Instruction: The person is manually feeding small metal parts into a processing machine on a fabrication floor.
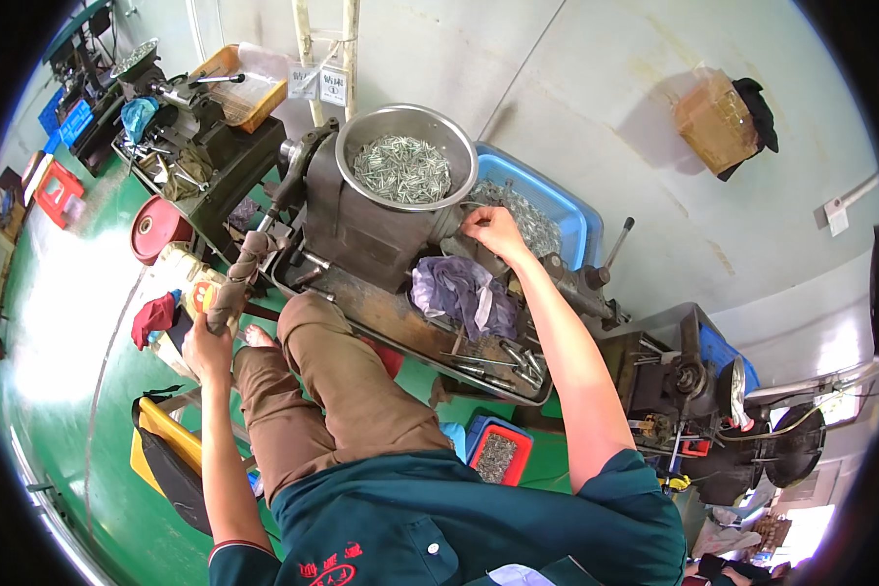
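Note:
My left hand (208,347) is wrapped round the lower end of a cloth-wrapped lever (236,288), which runs up to the left end of a bench machine (361,225). At the machine's right end, my right hand (495,232) has its fingers drawn together close to the spindle nose (447,230). Whatever lies between those fingertips is hidden or too small to name. On top of the machine stands a steel bowl (408,161) full of small metal pins. A crumpled purple-grey rag (466,296) lies below my right hand.
Behind my right hand sits a blue bin (584,230) of small metal parts. Hand tools (503,366) lie in the machine's tray. A red bin (498,454) of parts stands below. Another machine (200,137) is at left, and a yellow stool (166,439) stands beside my left arm.

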